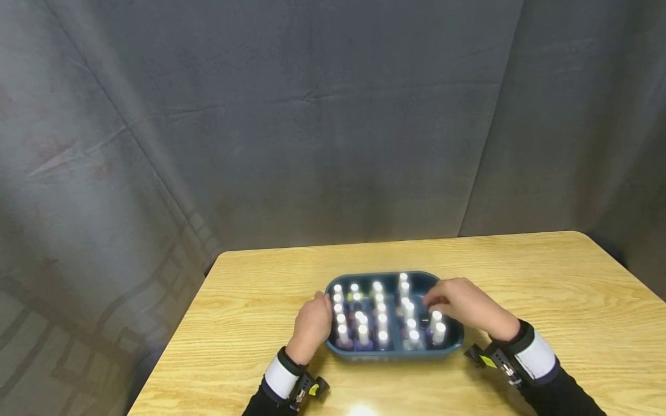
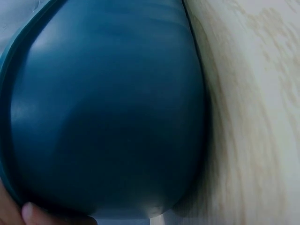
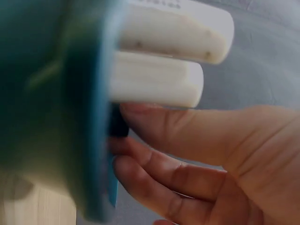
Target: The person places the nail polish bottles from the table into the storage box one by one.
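Observation:
A dark teal oval bin (image 1: 364, 355) sits on the table, a divider splitting its inside. Rows of small bottles (image 1: 363, 335) with tall white caps stand in it, some with purple bodies, like nail polish bottles. My left hand (image 1: 314, 319) holds the bin's left end; in the left wrist view its fingertips (image 2: 40, 215) lie at the rim. My right hand (image 1: 468, 303) reaches over the right rim into the right compartment. Seen from the right wrist, thumb and fingers pinch a small black thing (image 3: 118, 123), mostly hidden, just beside two white caps (image 3: 157, 79).
The light wooden table (image 1: 250, 289) extends around the bin on all sides. A grey cloth backdrop (image 1: 333, 144) hangs behind it. Both wrists wear straps with small cameras, the right one (image 1: 494, 361) near the bin's right end.

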Available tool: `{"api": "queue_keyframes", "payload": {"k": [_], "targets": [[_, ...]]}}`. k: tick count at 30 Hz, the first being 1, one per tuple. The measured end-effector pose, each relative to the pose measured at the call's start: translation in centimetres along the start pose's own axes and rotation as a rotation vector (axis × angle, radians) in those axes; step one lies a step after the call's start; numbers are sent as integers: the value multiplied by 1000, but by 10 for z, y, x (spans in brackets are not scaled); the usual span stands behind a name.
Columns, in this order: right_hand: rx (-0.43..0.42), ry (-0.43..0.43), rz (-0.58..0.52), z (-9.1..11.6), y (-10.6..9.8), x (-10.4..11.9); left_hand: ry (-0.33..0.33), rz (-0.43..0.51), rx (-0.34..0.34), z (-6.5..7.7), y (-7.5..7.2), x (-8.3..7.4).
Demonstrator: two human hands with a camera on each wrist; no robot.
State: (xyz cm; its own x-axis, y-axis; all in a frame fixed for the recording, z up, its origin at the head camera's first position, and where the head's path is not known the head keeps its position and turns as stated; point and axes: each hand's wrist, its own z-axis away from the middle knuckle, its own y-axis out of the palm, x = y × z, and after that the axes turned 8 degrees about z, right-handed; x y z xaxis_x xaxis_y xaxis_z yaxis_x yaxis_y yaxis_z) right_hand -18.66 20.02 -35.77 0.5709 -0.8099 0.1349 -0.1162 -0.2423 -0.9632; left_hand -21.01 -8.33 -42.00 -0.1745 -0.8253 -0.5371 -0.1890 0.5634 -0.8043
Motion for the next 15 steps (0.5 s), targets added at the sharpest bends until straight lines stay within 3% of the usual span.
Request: {"api": "queue_keyframes", "payload": {"k": [9, 15], "targets": [[67, -5, -38, 1, -4, -9, 10, 68, 24, -2, -2, 4], [34, 10, -71, 3, -9, -10, -20, 148, 151, -5, -10, 13]]}}
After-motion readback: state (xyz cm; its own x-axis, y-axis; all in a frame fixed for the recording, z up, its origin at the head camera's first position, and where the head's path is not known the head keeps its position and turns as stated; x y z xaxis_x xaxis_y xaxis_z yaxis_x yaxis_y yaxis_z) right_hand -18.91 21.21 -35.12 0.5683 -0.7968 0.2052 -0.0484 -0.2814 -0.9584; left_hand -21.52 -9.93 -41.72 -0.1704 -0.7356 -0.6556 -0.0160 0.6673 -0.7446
